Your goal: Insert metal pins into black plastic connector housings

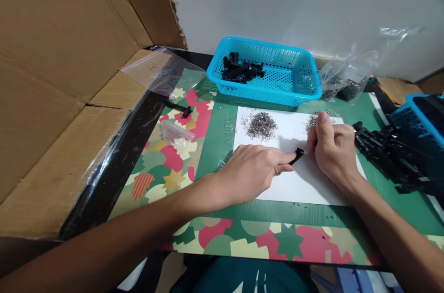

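My left hand (255,170) pinches a small black plastic part (297,155) over a white sheet (298,182). My right hand (333,149) is closed at the other end of that part, fingers curled and thumb up; whether it holds something small I cannot tell. Two heaps of small metal springs lie on the sheet: one (261,125) just beyond my left hand, the other (314,119) behind my right thumb.
A blue basket (294,86) with black parts (240,71) stands behind the sheet. More black parts (388,152) and a second blue basket (423,119) lie at the right. A clear bag (347,76) sits at the back, a large cardboard box (65,76) at the left.
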The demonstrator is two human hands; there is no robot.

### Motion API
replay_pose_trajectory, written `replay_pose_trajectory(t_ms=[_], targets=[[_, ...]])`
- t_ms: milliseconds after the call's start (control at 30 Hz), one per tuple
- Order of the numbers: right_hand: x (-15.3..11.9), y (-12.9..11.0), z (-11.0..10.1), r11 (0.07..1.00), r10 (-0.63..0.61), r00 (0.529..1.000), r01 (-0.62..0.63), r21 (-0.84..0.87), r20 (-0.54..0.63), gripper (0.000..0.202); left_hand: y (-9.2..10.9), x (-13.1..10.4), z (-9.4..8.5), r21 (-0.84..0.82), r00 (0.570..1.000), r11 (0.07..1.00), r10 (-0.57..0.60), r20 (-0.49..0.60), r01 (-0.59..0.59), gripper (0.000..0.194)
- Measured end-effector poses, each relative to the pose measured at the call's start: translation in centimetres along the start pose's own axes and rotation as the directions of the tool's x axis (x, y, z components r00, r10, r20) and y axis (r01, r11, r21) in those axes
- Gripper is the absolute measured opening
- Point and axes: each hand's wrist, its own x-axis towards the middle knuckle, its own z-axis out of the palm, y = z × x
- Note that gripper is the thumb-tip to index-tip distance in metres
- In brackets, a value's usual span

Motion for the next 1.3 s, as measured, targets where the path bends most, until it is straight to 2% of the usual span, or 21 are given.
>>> replay_pose_trajectory(t_ms=[233, 333, 500, 567, 633, 733, 867, 933, 1000, 1067, 1133, 1233, 1300], targets=[[0.1, 0.2, 0.5, 0.999, -0.033, 0.999, 0.034, 0.010, -0.026, 0.079, 0.1, 0.2, -0.6, -0.046, 0.997, 0.996, -0.078, 0.012, 0.078, 0.037], [0.1, 0.1, 0.7, 0.998, -0.054, 0.998, 0.055, 0.038, -0.027, 0.077, 0.2, 0.2, -0.7, -0.040, 0.998, 0.997, -0.067, 0.012, 0.068, 0.036], [0.0, 0.4, 1.0, 0.992, -0.032, 0.997, 0.041, 0.121, -0.074, 0.077, 0.3, -0.1, -0.7, -0.113, 0.993, 0.987, -0.115, 0.025, 0.117, 0.034], [0.1, 0.7, 0.9, 0.975, -0.008, 0.992, 0.035, 0.221, -0.125, 0.078, 0.3, -0.1, -0.8, -0.194, 0.991, 0.972, -0.134, -0.004, 0.131, 0.033], [0.2, 0.9, 0.7, 0.934, 0.013, 0.985, 0.049, 0.354, -0.170, 0.081, 0.3, -0.1, -0.9, -0.345, 0.983, 0.929, -0.166, -0.074, 0.131, 0.035], [0.4, 0.7, 0.1, 0.877, -0.052, 0.985, 0.124, 0.465, -0.164, 0.085, 0.2, 0.0, -1.4, -0.561, 0.951, 0.824, -0.227, -0.209, 0.073, 0.040], [0.0, 0.2, -0.4, 0.893, -0.214, 0.976, 0.207, 0.399, -0.027, 0.079, 0.0, 0.4, -2.1, -0.637, 0.886, 0.771, -0.273, -0.374, -0.031, 0.029], [-0.3, 0.2, -0.4, 0.909, -0.241, 0.965, 0.188, 0.372, 0.100, 0.075, -0.2, 0.4, -2.2, -0.648, 0.868, 0.761, -0.290, -0.404, -0.047, 0.025], [-0.4, 0.3, -0.4, 0.936, -0.254, 0.934, 0.173, 0.307, 0.250, 0.071, -0.3, 0.5, -2.1, -0.664, 0.868, 0.746, -0.293, -0.401, -0.054, 0.024], [-0.4, 0.4, -0.4, 0.970, -0.230, 0.890, 0.178, 0.165, 0.393, 0.063, -0.4, 0.5, -1.8, -0.691, 0.877, 0.720, -0.291, -0.383, -0.063, 0.023], [-0.3, 0.2, -0.5, 0.985, -0.153, 0.858, 0.175, 0.001, 0.491, 0.047, -0.5, 0.4, -1.6, -0.720, 0.885, 0.691, -0.289, -0.366, -0.072, 0.024], [-0.1, -0.2, -0.5, 0.981, -0.069, 0.836, 0.157, -0.117, 0.545, 0.024, -0.5, 0.4, -1.4, -0.735, 0.889, 0.675, -0.295, -0.352, -0.067, 0.026], [-0.1, -0.4, -0.4, 0.980, -0.059, 0.828, 0.155, -0.127, 0.557, 0.023, -0.4, 0.3, -1.4, -0.729, 0.888, 0.682, -0.300, -0.348, -0.056, 0.025]])
